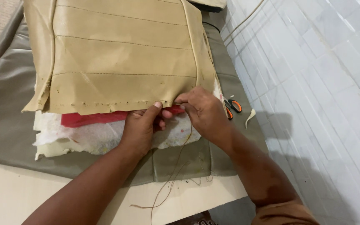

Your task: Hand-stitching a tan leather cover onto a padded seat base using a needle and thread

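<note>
The left hand (140,127) gripped the lower edge of a tan, stitched leatherette seat cover (121,54), thumb pressed on top and fingers curled underneath, out of sight. The right hand (203,112) pinched the same edge just beside it, fingertips closed tight; whether a needle sat between them could not be made out. A thin brown thread (176,166) trailed from under the hands down over the near edge of a pale flat board (30,191), its upper end hidden by the right palm.

The cover lay over white fibrous padding (76,135) and a red strip of material (92,118), both mostly concealed beneath it. Its top was cut off by the frame. Under everything spread a grey-olive leatherette sheet (5,104), running out of view at the left. Orange-handled scissors (232,107) lay at that sheet's right edge, partly hidden behind the right hand, next to a white tiled floor (313,83).
</note>
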